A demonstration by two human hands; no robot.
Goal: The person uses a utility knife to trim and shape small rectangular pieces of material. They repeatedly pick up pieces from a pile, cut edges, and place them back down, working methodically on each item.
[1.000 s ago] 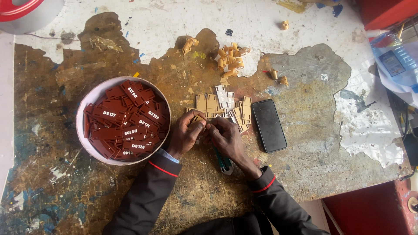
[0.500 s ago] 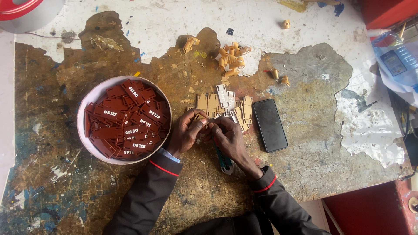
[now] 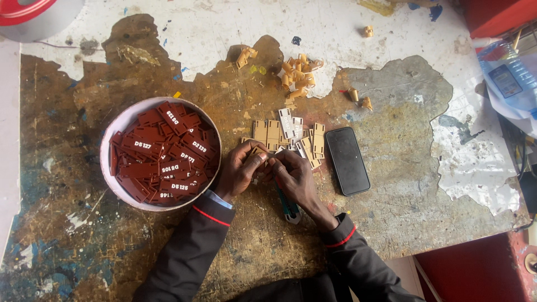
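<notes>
From where I watch, almost nothing has shifted over the last second — the round bowl (image 3: pixel 160 154) of brown tags sits where it was, left of both hands. My left hand (image 3: pixel 239 170) is curled, fingertips pinching a small tan piece (image 3: pixel 257 152). My right hand (image 3: pixel 295 178) is closed against it, touching the same piece — a green-handled tool (image 3: pixel 288 208) lies under the wrist. More tan pieces (image 3: pixel 291 136) and a black phone (image 3: pixel 347 160) lie to the right.

Both forearms came in from the bottom edge in dark sleeves. The left hand (image 3: pixel 239 170) and right hand (image 3: pixel 295 178) met fingertip to fingertip at the centre, fingers curled, palms down.
</notes>
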